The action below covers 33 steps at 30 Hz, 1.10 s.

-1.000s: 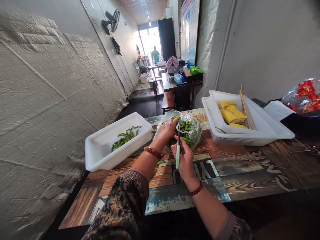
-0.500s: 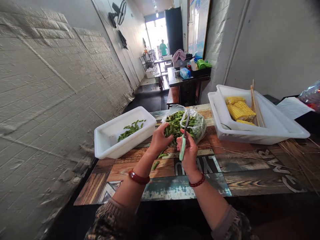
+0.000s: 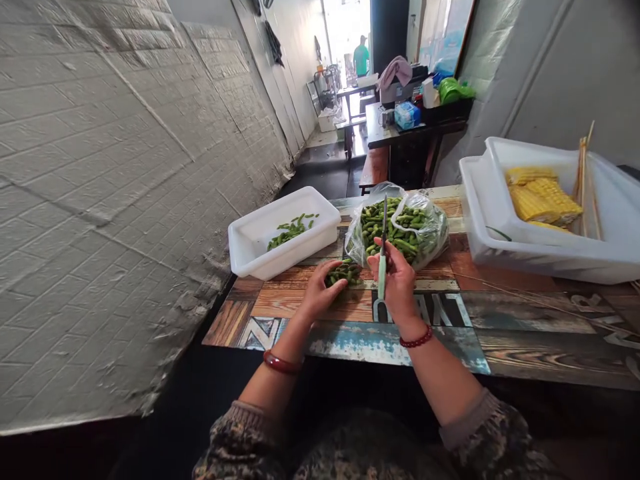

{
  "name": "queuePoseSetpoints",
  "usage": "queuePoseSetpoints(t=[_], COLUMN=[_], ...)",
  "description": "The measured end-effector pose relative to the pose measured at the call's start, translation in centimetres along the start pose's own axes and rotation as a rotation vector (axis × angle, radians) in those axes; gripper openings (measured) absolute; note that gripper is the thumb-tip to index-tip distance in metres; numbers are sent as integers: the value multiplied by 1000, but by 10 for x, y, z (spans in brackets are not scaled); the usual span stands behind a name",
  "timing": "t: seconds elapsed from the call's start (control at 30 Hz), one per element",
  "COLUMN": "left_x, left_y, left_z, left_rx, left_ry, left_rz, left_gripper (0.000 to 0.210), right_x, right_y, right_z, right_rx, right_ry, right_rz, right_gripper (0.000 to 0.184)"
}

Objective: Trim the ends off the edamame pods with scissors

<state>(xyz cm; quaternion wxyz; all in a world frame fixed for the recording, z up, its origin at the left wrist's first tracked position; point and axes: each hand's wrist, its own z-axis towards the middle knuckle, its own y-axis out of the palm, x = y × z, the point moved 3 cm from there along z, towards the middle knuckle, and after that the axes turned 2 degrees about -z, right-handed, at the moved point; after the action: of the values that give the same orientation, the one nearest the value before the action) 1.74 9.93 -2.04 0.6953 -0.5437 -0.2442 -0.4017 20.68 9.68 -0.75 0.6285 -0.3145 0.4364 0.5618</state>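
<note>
My left hand (image 3: 320,292) is low over the table, thumb and fingers curved around a small heap of edamame pods (image 3: 346,272). My right hand (image 3: 400,280) grips scissors (image 3: 383,267) with a pale green handle, their dark blades pointing up and away from me. Just beyond both hands, a clear plastic bag (image 3: 437,230) lies open, full of green edamame pods. To the left, a white plastic tub (image 3: 260,267) has a few pods on its bottom.
At the right, stacked white tubs (image 3: 530,257) hold corn pieces (image 3: 543,197) and wooden skewers (image 3: 584,180). Thin sticks (image 3: 535,300) lie across the patterned table (image 3: 360,340). A brick wall (image 3: 125,200) runs along the left. A person in green (image 3: 361,59) stands far back.
My left hand has come down from the bag towards me, bringing pods onto the table. My right hand still holds the scissors. The view has turned left and tilted down.
</note>
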Motion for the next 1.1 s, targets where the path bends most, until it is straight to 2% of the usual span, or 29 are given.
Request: queuePoseSetpoints(t=[0.13, 0.23, 0.33, 0.4, 0.5, 0.63, 0.77, 0.97, 1.1], left_x=[-1, -8, -20, -29, -38, -41, -38, -25, -25], left_y=[-12, -20, -24, -27, -36, -42, -34, -8, 0], left_z=[-8, -16, -26, -31, -39, -45, -40, -18, -17], left_rx=[-29, -28, -29, 0, 57, -2, -80, -153, -126], left_ry=[-110, -159, -177, -183, -179, -138, -87, 21, 65], left_rz=[-213, -357, -429, -373, -130, 92, 118, 128, 60], left_gripper=[43, 46, 50, 50, 46, 56, 58, 52, 39], right_x=[-1, 4, 12, 18, 27, 33, 34, 37, 40], right_y=[7, 16, 22, 23, 21, 15, 12, 4, 1], right_z=[-1, -3, -5, -5, -3, 2, 4, 6, 8], right_rx=[-154, -311, -367, -351, -284, -203, -190, -124, -82], right_ry=[51, 2, -55, -69, -53, -81, -138, -126, -113], right_rz=[32, -75, -175, -230, -330, -446, -516, -625, -611], right_gripper=[44, 45, 43, 40, 39, 41, 40, 40, 43])
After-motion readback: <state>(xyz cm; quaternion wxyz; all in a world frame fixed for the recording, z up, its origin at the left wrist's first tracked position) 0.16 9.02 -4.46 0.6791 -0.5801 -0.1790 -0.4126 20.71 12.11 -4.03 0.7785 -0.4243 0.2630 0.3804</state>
